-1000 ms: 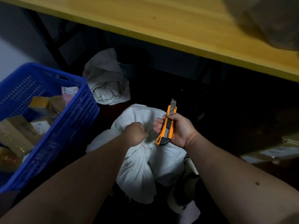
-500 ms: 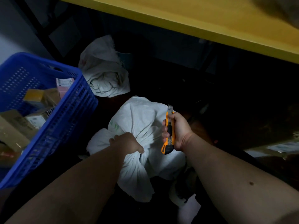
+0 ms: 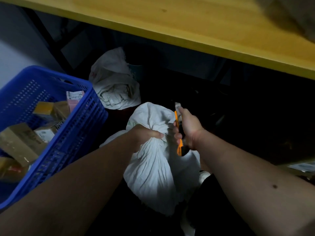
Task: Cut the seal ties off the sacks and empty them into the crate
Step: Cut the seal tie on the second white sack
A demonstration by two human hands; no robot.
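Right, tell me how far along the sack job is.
Done, it seems: boxes already lie in the blue crate, and a crumpled, empty-looking sack sits behind. In hand: the left hand grips the gathered neck of the white sack while the right hand holds the orange utility knife beside it. Left: the tie itself isn't visible; this sack is still bunched shut and full, not emptied.

We are looking at a yellow wooden tabletop [image 3: 196,23] running across the far side, with a blurred brown shape [image 3: 293,12] sitting on its far right corner. Beneath it we are seeing dark table legs [image 3: 49,40] slanting at the far left. At the right edge, a pale flat item [image 3: 301,167] is lying in shadow, too dim to identify.
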